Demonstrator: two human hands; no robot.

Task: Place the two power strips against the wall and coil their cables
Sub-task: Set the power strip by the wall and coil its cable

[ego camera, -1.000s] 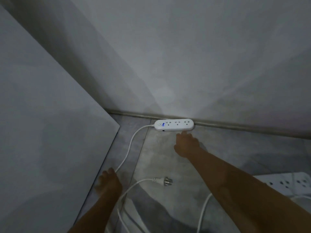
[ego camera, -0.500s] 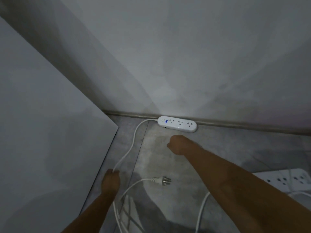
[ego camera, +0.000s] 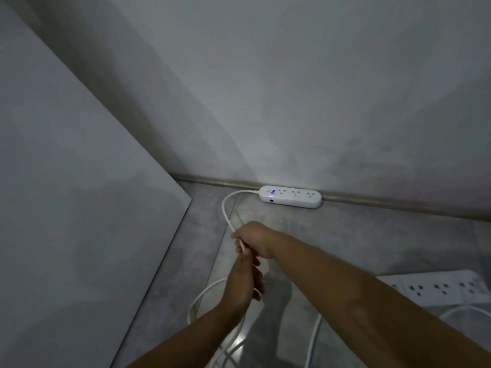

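Note:
A small white power strip (ego camera: 291,196) with a lit blue display lies on the floor against the wall's skirting. Its white cable (ego camera: 225,208) curves from the strip's left end down to my hands. My right hand (ego camera: 255,239) grips the cable just in front of the strip. Below it, my left hand (ego camera: 243,284) holds the same cable, which then loops on the floor under my forearm. A second, larger white power strip (ego camera: 441,288) lies at the right edge, away from the wall, and its cable (ego camera: 313,338) trails toward the bottom of the view.
A large white panel (ego camera: 79,221) leans at the left, its edge running along the grey tiled floor (ego camera: 372,248). The grey wall (ego camera: 292,102) fills the upper view, with a skirting strip (ego camera: 398,204) at its base.
My right hand drew back from the small strip and took hold of its cable. My left hand rose with the cable toward the right hand. The plug that lay on the floor is hidden.

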